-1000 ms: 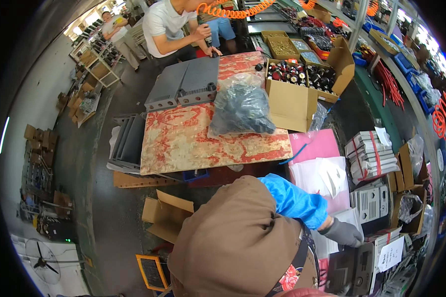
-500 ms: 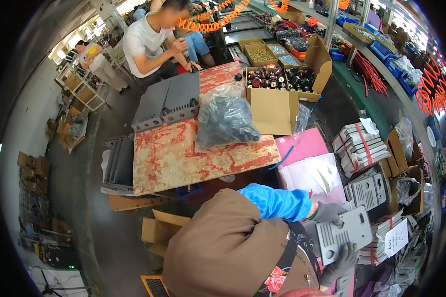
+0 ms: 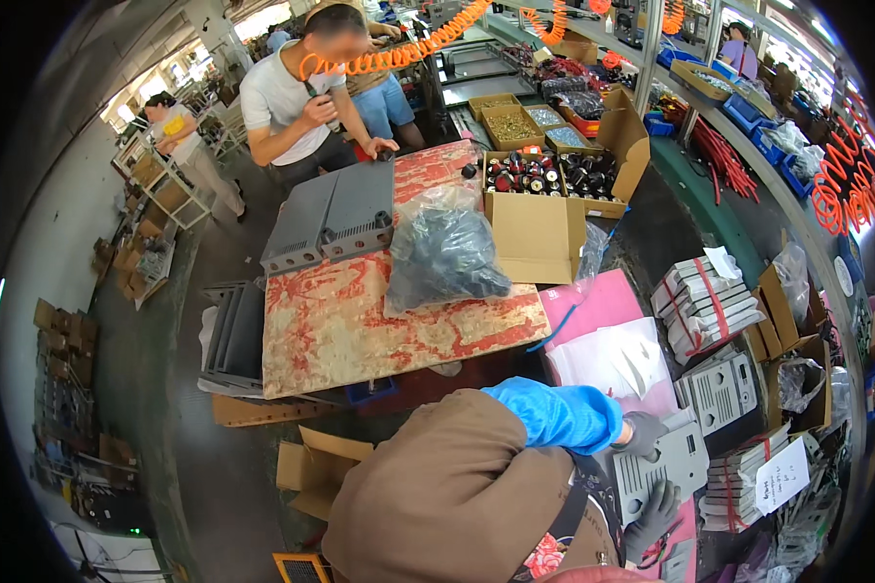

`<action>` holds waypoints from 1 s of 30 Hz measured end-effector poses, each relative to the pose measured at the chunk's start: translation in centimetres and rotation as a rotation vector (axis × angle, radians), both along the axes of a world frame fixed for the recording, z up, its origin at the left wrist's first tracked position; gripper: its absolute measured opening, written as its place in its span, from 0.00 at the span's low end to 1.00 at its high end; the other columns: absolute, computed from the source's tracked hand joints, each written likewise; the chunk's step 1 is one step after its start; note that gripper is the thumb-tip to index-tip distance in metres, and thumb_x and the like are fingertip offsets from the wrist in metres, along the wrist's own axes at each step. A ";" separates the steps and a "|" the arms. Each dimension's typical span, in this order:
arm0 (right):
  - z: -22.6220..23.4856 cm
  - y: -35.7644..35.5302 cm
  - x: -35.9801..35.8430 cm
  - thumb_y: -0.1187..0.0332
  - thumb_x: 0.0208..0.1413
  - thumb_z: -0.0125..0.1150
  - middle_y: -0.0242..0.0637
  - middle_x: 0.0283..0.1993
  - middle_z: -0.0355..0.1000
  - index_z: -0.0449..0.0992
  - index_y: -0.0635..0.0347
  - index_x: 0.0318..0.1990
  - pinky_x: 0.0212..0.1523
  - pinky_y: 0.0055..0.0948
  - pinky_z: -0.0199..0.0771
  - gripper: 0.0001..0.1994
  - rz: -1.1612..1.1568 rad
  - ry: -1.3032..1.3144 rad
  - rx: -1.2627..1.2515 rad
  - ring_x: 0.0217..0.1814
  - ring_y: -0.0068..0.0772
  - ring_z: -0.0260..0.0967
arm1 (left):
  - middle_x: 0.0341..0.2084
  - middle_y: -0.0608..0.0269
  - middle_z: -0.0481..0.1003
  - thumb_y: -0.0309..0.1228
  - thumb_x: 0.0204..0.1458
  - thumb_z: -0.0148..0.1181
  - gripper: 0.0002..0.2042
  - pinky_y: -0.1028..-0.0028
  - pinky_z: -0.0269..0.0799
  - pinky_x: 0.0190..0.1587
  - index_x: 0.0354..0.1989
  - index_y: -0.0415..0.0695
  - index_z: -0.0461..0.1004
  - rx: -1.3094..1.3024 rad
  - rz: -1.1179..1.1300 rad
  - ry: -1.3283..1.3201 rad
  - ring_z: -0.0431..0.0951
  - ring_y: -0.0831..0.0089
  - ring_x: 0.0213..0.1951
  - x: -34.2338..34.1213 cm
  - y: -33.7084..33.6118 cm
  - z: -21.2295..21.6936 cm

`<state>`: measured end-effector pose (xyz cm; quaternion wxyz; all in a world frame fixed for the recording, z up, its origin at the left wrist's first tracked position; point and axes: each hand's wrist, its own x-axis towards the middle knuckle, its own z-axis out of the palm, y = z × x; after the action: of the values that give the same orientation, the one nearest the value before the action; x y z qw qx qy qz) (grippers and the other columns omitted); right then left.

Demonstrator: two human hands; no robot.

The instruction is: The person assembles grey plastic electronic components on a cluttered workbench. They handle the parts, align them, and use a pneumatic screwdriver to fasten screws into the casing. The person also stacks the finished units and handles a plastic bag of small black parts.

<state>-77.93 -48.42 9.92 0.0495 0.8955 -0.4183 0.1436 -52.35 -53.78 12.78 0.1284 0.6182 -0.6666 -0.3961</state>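
A flat light-grey panel [image 3: 685,455] with slots and round holes lies under both my hands at the lower right. My left hand [image 3: 640,434], in a dark grey glove below a blue sleeve, holds its far left edge. On the panel's near edge is my right hand [image 3: 654,518], gloved too, its fingers curled over the top face. What lies beneath the panel is partly hidden by it and my hands. A similar slotted panel [image 3: 721,394] rests just beyond, and a pink sheet [image 3: 593,296] with white sheets [image 3: 608,348] on it sits farther off.
Strapped panel stacks [image 3: 695,306] stand to the right, near an open carton [image 3: 805,384]. A red-worn table [image 3: 360,330] carries a bag of dark parts [image 3: 447,253] and grey housings [image 3: 297,219]. Across it a person [image 3: 292,107] holds a tool below an orange coiled hose [image 3: 408,58].
The panel has shifted slightly left with both my hands still on it. Across the table, the other person has straightened up, and one raised hand now holds a tool by the hose.
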 end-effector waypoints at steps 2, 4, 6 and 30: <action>0.1 0.1 -0.6 0.72 0.61 0.48 0.43 0.65 0.66 0.68 0.59 0.61 0.68 0.51 0.58 0.20 0.004 0.002 0.069 0.72 0.51 0.57 | 0.47 0.46 0.76 0.45 0.45 0.67 0.33 0.55 0.73 0.49 0.61 0.45 0.69 -0.039 -0.003 -0.014 0.78 0.51 0.49 -0.3 0.3 0.6; -0.4 -0.2 -1.7 0.72 0.61 0.48 0.42 0.65 0.66 0.68 0.59 0.61 0.68 0.50 0.58 0.20 0.020 -0.022 0.123 0.72 0.51 0.57 | 0.48 0.45 0.75 0.46 0.46 0.66 0.34 0.55 0.72 0.50 0.62 0.45 0.68 -0.049 -0.002 -0.013 0.77 0.51 0.51 -0.3 0.6 0.7; 0.8 -0.7 -1.5 0.73 0.61 0.46 0.44 0.64 0.67 0.68 0.61 0.62 0.68 0.49 0.58 0.21 0.033 0.013 0.194 0.71 0.51 0.58 | 0.51 0.44 0.74 0.47 0.47 0.66 0.35 0.56 0.72 0.52 0.63 0.44 0.67 -0.033 0.001 -0.012 0.76 0.51 0.53 0.2 0.8 0.7; 15.8 0.9 20.2 0.79 0.52 0.56 0.42 0.49 0.75 0.74 0.61 0.49 0.61 0.53 0.67 0.16 0.650 -0.186 -0.038 0.54 0.47 0.72 | 0.49 0.54 0.78 0.40 0.60 0.60 0.22 0.68 0.73 0.54 0.60 0.43 0.72 -0.145 0.864 0.318 0.78 0.65 0.49 21.0 25.7 -0.8</action>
<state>-57.74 -47.50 25.69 -0.0205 0.9640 -0.1106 0.2408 -31.35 -28.11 11.94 0.4251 0.7603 -0.3463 -0.3484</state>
